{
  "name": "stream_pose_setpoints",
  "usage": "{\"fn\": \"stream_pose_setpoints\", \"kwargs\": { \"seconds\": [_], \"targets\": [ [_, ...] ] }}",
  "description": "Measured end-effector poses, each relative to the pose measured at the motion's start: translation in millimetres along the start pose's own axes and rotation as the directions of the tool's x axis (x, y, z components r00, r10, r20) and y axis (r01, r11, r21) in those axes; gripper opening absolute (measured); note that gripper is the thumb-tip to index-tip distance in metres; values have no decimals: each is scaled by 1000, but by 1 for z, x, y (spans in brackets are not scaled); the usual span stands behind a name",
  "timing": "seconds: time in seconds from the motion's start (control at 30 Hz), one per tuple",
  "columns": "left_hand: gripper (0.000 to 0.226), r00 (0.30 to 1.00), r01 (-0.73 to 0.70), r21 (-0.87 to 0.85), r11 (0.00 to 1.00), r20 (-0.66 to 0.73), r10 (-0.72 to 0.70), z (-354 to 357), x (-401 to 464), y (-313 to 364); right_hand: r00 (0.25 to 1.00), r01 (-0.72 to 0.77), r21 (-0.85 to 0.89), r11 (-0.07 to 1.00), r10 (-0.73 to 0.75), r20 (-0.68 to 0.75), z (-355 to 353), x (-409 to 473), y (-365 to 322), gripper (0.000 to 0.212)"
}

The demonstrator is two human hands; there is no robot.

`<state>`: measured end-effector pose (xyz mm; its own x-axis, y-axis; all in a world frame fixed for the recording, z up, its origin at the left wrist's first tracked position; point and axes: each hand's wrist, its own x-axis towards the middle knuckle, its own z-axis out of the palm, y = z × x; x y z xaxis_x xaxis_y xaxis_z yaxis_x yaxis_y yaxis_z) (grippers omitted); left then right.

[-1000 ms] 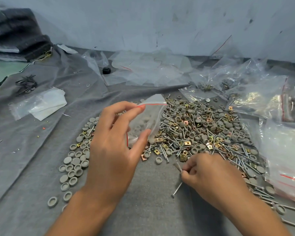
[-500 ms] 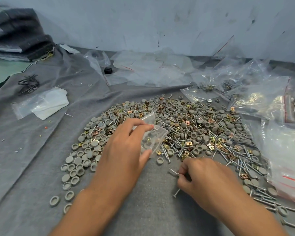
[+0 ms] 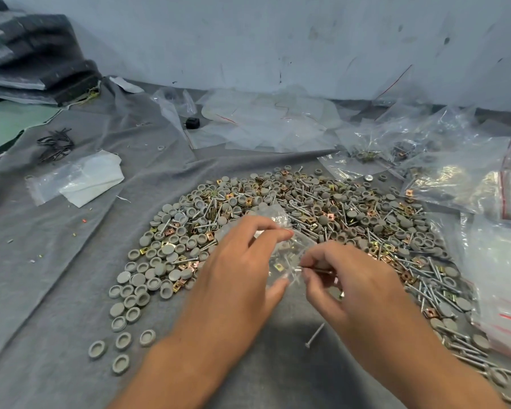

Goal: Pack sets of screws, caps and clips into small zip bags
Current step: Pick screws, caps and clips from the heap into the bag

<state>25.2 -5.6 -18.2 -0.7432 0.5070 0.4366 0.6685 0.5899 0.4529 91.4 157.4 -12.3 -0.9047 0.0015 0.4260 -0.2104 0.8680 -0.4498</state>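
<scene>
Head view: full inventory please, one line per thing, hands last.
Grey caps: too many to count, grey, left and middle of pile.
Screws: many, silver, middle and right of pile.
Clips: many, brass or copper, scattered through pile.
Loose screw: one, silver, on cloth near the wrists.
Small zip bag: one, clear, between the hands.
Plastic bags: several, clear with red strips, back and right.
Folded bag: one, clear-white, left.
Grey cloth: one, covers the table.
Left hand: holds the bag.
Right hand: pinches a screw at the bag.
</scene>
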Motion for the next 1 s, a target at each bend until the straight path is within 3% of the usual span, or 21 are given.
{"fn": "stream_pose_setpoints", "kwargs": {
  "seconds": [0.1,0.2,0.27,0.4,0.5,0.63,0.87,1.0],
  "targets": [
    [59,1000,10,-50,999,-12,-10,5,0,2,991,84,-84,993,-92,-95,7,2,-3,6],
    [61,1000,24,-86,996,-5,-25,6,0,3,988,90,-136,987,-106,-116,12,6,-5,19],
    [61,1000,30,-96,995,-4,-31,5,0,1,987,81,-62,995,-89,-137,12,7,-5,27],
    [65,996,76,-80,994,-32,-79,-5,3,-3,978,-9,107,994,31,-204,1,11,7,9],
    [66,979,149,-93,984,-129,-161,-16,7,-9,973,-230,30,973,230,4,7,11,23,9],
    [67,968,202,-79,976,-136,-211,-24,8,-12,939,-253,-190,949,288,187,29,10,24,19],
    [69,977,191,-90,977,-81,-199,-18,7,-9,950,-229,-303,925,280,138,38,12,11,8],
    [68,980,185,-79,980,-53,-189,-18,5,-9,949,-256,-241,936,291,121,38,13,12,10]
  ]
}}
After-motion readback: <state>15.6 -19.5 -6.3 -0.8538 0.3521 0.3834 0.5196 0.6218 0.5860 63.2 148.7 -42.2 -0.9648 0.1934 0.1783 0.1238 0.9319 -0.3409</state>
